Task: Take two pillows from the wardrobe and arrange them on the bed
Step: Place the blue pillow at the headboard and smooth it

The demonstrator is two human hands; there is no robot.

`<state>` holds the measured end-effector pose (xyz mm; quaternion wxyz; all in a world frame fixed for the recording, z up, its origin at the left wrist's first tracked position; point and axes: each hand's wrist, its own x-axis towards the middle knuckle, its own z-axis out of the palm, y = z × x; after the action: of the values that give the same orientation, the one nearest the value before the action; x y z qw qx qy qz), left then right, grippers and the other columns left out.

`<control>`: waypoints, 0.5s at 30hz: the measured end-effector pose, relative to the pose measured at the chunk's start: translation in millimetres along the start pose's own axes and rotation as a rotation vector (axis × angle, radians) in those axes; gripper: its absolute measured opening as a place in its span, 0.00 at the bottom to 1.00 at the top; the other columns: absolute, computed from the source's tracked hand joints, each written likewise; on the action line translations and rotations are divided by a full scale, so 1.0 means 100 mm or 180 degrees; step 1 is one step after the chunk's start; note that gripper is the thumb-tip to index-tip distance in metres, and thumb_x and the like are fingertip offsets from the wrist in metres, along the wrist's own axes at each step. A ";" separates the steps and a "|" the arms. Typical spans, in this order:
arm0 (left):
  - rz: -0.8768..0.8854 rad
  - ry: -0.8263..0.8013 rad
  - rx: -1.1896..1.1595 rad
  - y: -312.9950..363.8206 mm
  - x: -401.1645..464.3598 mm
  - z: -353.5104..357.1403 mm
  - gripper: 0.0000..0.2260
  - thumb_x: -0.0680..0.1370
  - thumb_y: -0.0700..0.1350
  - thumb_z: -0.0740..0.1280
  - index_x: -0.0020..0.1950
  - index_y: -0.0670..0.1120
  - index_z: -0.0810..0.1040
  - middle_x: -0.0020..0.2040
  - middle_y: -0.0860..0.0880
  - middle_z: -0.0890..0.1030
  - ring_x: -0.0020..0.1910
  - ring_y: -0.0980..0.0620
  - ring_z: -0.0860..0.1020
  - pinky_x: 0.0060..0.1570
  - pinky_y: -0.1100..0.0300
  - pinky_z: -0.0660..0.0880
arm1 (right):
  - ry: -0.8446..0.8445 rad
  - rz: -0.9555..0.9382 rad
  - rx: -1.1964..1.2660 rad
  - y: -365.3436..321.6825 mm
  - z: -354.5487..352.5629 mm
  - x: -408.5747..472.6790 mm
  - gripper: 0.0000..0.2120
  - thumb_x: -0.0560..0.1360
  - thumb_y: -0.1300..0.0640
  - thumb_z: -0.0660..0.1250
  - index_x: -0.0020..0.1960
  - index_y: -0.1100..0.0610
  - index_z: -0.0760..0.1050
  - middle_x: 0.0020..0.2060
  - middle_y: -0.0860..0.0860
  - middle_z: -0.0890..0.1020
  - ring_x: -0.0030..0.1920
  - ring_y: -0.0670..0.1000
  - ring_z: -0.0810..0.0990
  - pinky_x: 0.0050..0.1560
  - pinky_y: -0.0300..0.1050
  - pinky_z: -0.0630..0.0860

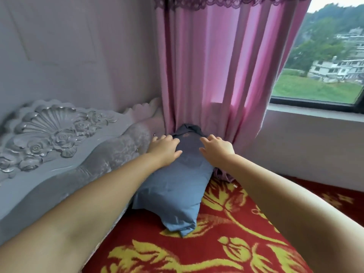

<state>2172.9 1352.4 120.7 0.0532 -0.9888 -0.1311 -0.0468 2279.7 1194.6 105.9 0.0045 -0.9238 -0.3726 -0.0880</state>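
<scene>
A plump, slate-blue fabric pillow (173,186) lies lengthwise on the red blanket with yellow flower pattern (226,243), alongside the carved grey headboard (49,138); its far end meets the pink curtain (212,75). The left hand (164,147) and right hand (216,149) rest spread on its far half, fingers relaxed, grasping nothing. The left forearm hides the pillow's near-left edge.

Pink curtain (212,71) beside window (323,56)
</scene>
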 end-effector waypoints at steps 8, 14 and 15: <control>0.0380 0.0155 -0.0153 1.24 0.24 -0.13 0.21 0.80 0.56 0.56 0.70 0.47 0.68 0.65 0.44 0.73 0.66 0.44 0.70 0.65 0.49 0.64 | 0.0001 0.0585 -0.0162 1.30 -0.18 -0.79 0.16 0.77 0.62 0.58 0.65 0.56 0.66 0.57 0.56 0.75 0.56 0.60 0.78 0.43 0.49 0.71; 0.0271 0.0063 -0.0072 2.50 0.00 0.00 0.21 0.80 0.56 0.57 0.70 0.47 0.68 0.65 0.43 0.74 0.65 0.43 0.70 0.64 0.47 0.65 | -0.0078 0.0698 0.0246 2.36 0.18 -1.59 0.15 0.79 0.57 0.53 0.65 0.55 0.68 0.56 0.56 0.75 0.54 0.61 0.78 0.44 0.49 0.70; 0.0224 -0.0027 -0.0050 2.72 -0.04 0.03 0.21 0.80 0.56 0.57 0.69 0.47 0.68 0.64 0.43 0.74 0.65 0.43 0.70 0.64 0.47 0.65 | -0.0154 0.0680 0.0301 2.50 0.27 -1.73 0.16 0.80 0.55 0.52 0.66 0.55 0.67 0.57 0.56 0.75 0.55 0.61 0.78 0.44 0.49 0.70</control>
<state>2241.1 1090.7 91.6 0.0464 -0.9934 -0.0961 -0.0417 2333.9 896.5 64.6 0.0484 -0.9588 -0.2758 -0.0471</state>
